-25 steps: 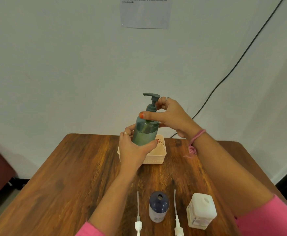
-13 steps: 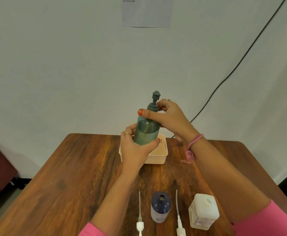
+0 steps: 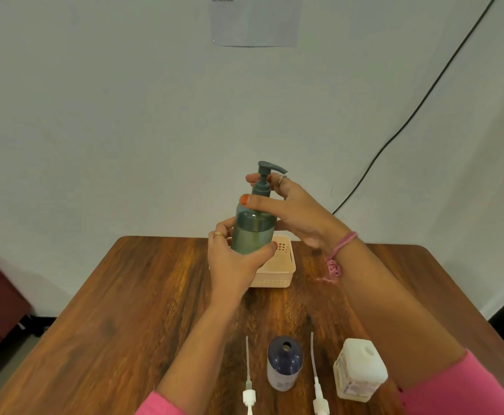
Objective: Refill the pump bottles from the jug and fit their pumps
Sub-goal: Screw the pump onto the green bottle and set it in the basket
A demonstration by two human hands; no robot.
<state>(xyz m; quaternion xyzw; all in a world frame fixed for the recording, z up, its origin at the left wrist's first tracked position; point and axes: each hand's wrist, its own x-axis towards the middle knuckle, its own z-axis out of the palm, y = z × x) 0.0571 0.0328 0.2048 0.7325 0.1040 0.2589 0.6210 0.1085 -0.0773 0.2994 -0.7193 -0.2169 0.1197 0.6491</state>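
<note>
Rotation of the green pump (image 3: pixel 265 178) is the change: its spout now points right, where half a second ago it faced the camera and a second ago pointed left, so the collar is being screwed onto the green bottle (image 3: pixel 252 232). The right hand (image 3: pixel 289 205) pinches that collar with curled fingers; the left hand (image 3: pixel 235 259) wraps the bottle body, holding it raised just above and in front of the peach basket (image 3: pixel 277 271). Nearer than the basket wait the open navy bottle (image 3: pixel 283 362), two white pumps (image 3: pixel 249 393) (unfitted) and the white jug (image 3: pixel 360 374).
</note>
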